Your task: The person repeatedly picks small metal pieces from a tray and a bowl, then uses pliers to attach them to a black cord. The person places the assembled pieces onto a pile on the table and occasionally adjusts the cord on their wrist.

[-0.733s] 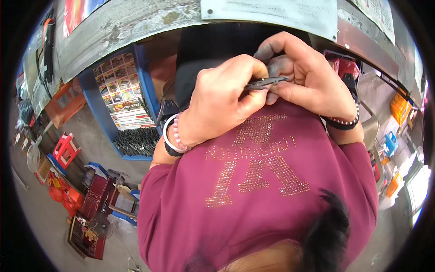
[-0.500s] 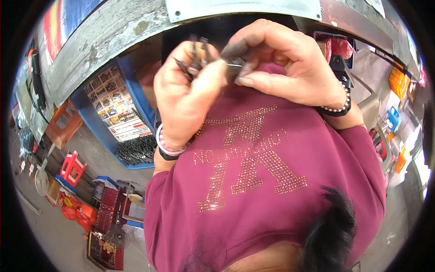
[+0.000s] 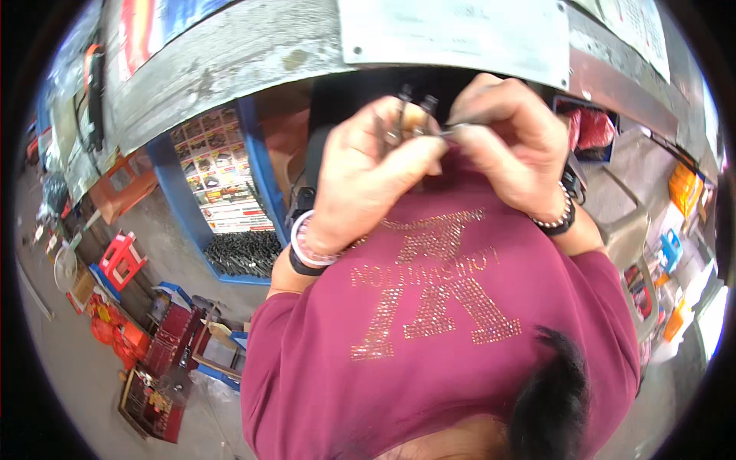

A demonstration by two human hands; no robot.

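From where I stand, both bare hands are raised between the maroon shirt [image 3: 441, 368] and the worn edge of the bench [image 3: 238, 65]. The left hand [image 3: 364, 165] is curled, and among its fingers it keeps a few small dark metal pieces [image 3: 402, 115], whose ends stick up past the fingertips. The right hand [image 3: 521, 146] is half folded, thumb and forefinger brought close together just beside the left thumb. A thin dark tip [image 3: 447, 133] shows there, between the two hands, but it is blurred, so I cannot tell whether the right fingers really grip it, or which piece it belongs to.

The metal pieces look light and stiff to me, not easily broken, though perhaps a little slippery because they are so narrow. I would take each one by its middle with thumb and forefinger, since the ends seem slender and may prick the skin.

To the left of the hands is a blue tray [image 3: 259, 157], with a pile of dark slim pieces [image 3: 238, 257] at its near end
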